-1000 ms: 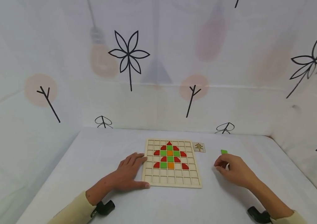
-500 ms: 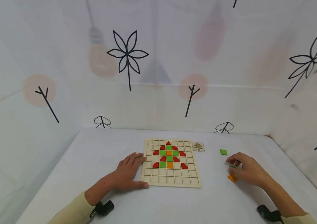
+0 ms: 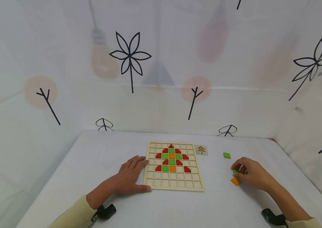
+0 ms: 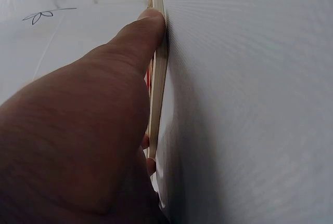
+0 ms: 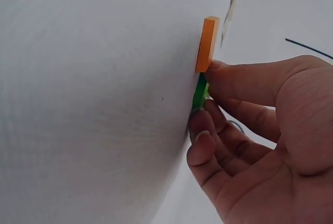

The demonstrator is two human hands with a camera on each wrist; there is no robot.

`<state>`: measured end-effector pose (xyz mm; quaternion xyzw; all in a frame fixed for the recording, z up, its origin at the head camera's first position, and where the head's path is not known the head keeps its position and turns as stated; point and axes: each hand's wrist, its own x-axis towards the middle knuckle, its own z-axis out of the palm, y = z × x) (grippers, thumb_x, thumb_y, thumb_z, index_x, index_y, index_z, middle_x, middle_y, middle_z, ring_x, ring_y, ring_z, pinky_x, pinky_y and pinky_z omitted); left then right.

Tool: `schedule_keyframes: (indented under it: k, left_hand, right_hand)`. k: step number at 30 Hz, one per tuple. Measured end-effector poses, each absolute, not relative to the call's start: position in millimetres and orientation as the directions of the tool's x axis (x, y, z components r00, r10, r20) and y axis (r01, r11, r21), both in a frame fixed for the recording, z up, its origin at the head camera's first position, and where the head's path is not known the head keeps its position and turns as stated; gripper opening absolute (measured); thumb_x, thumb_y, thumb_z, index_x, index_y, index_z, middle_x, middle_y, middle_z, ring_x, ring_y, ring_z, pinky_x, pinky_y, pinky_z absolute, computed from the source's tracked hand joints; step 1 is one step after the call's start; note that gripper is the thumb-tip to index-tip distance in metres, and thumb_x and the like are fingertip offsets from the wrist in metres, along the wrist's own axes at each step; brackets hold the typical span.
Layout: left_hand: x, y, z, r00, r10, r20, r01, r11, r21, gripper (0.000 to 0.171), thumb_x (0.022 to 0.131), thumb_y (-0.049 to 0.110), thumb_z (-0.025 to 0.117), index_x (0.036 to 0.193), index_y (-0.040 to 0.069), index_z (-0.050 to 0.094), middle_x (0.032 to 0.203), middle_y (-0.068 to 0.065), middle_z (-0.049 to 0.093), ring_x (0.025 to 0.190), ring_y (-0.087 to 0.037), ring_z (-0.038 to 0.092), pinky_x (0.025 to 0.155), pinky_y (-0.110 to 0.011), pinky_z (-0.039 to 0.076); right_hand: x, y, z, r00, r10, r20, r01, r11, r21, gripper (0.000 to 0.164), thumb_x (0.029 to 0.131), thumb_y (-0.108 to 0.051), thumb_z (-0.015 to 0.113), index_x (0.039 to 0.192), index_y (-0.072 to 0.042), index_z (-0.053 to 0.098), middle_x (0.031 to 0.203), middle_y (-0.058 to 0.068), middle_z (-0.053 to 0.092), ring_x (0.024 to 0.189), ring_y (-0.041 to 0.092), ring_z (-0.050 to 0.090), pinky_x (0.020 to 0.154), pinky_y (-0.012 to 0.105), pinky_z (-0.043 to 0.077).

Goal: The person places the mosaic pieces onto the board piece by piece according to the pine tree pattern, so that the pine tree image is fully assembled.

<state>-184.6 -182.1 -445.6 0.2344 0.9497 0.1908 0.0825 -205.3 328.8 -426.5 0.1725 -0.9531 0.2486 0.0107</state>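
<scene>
A light wooden grid board (image 3: pixel 173 183) lies on the white table, with red, green and orange tiles set in it as a tree shape. My left hand (image 3: pixel 128 179) rests at its left side, fingers spread, thumb by the near left corner. In the left wrist view, the thumb (image 4: pixel 125 47) touches the board's edge. To the right of the board, my right hand (image 3: pixel 252 174) pinches a green square tile (image 5: pixel 200 91) between thumb and fingertips, low over the table. An orange square tile (image 3: pixel 235 181) lies right beside it, close to the thumb.
Another green tile (image 3: pixel 226 155) lies farther back, beyond my right hand. A small pattern card (image 3: pixel 201 150) with a tree picture sits by the board's far right corner. White printed cloth (image 3: pixel 158 107) stands behind the table and along both sides.
My right hand has moved right, away from the board, and its fingers have closed on the green tile there. The orange tile has come into sight. My left hand stays put.
</scene>
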Motion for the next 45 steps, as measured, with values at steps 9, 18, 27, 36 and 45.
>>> schedule_keyframes:
  k: [9,18,27,36,45]
  left_hand:
    - [-185.2,-182.8,-448.6,-0.875,0.479,-0.068,0.416,0.816,0.401,0.107,0.086,0.078,0.071,0.166,0.020,0.032,0.173,-0.005,0.024,0.161,-0.038,0.014,0.122,-0.065,0.025]
    - [-184.5,-183.0,-448.1,-0.872,0.485,-0.068,0.421,0.812,0.404,0.107,0.086,0.079,0.070,0.166,0.019,0.032,0.173,-0.005,0.023,0.162,-0.038,0.013,0.122,-0.065,0.024]
    - [-184.3,-182.7,-446.7,-0.869,0.490,-0.066,0.428,0.811,0.399,0.107,0.086,0.079,0.069,0.167,0.019,0.031,0.173,-0.005,0.023,0.162,-0.037,0.013,0.123,-0.064,0.025]
    - [-184.6,-183.3,-446.1,-0.870,0.490,-0.062,0.428,0.811,0.398,0.107,0.087,0.078,0.069,0.167,0.018,0.031,0.173,-0.005,0.024,0.162,-0.037,0.013,0.123,-0.064,0.025]
    - [-185.2,-183.6,-447.1,-0.869,0.491,-0.056,0.433,0.812,0.392,0.108,0.086,0.079,0.069,0.167,0.018,0.032,0.173,-0.005,0.024,0.162,-0.037,0.014,0.122,-0.064,0.026]
  right_hand:
    - [-206.8,328.3,-426.5,-0.951,-0.306,0.036,-0.289,0.844,-0.452,0.025,0.090,-0.011,0.084,0.109,-0.005,0.069,0.102,0.000,0.066,0.088,0.014,0.057,0.074,0.027,0.053]
    - [-206.0,326.5,-424.1,-0.943,-0.331,0.016,-0.302,0.836,-0.459,0.014,0.092,-0.006,0.080,0.101,-0.011,0.070,0.097,-0.003,0.067,0.085,0.012,0.057,0.074,0.027,0.054]
    - [-203.5,315.9,-417.8,-0.948,-0.315,0.031,-0.290,0.826,-0.482,0.016,0.090,-0.006,0.081,0.101,-0.011,0.071,0.093,-0.005,0.068,0.082,0.009,0.059,0.071,0.025,0.054]
    - [-199.8,290.6,-406.7,-0.946,-0.323,0.027,-0.287,0.796,-0.533,0.019,0.090,-0.003,0.081,0.105,-0.010,0.072,0.104,0.000,0.072,0.086,0.015,0.064,0.074,0.022,0.057]
    - [-198.7,266.5,-401.3,-0.923,-0.380,0.055,-0.341,0.745,-0.574,0.018,0.093,0.001,0.077,0.108,-0.007,0.071,0.095,-0.003,0.070,0.085,0.009,0.067,0.079,0.024,0.058]
